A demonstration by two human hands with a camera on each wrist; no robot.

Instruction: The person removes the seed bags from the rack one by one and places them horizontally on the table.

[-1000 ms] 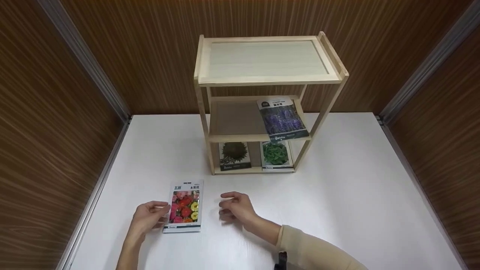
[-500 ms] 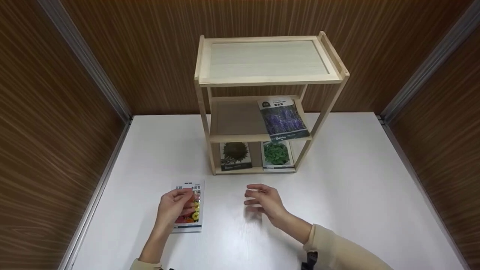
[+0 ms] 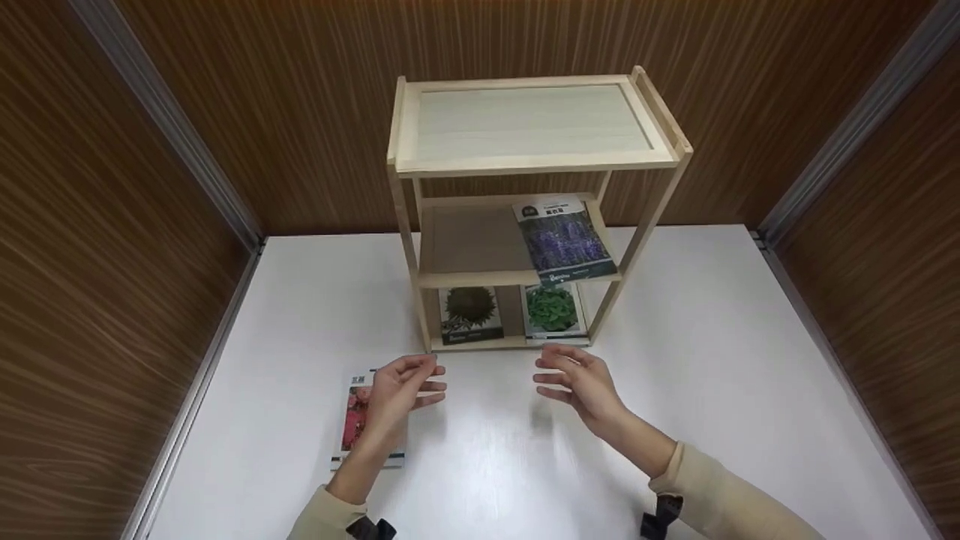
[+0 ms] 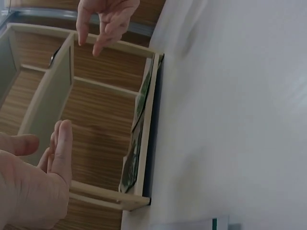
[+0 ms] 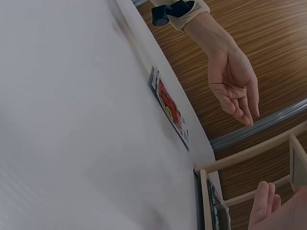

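My left hand (image 3: pixel 401 394) hovers over the white table, its fingers relaxed and holding nothing. Below it lies a seed packet with red and pink flowers (image 3: pixel 354 424), partly hidden by the hand in the head view; the right wrist view shows the same flower packet (image 5: pixel 169 106) flat on the table. My right hand (image 3: pixel 585 386), also holding nothing, is in front of the shelf's lower right corner with fingers loosely spread. The wooden shelf (image 3: pixel 517 279) stands just beyond both hands. On its bottom tier rest a sunflower packet (image 3: pixel 471 311) and a green-leaf packet (image 3: pixel 553 309).
A purple-flower packet (image 3: pixel 566 240) lies on the middle tier at the right, its lower edge over the front rail. The shelf's top board (image 3: pixel 532 120) bears nothing. Brown wood-grain walls (image 3: pixel 112 300) enclose the white table (image 3: pixel 750 420) on three sides.
My left hand has left the side of the red-flower packet, passing over it to the right and toward the shelf. My right hand has moved right and forward. The packets stay put.
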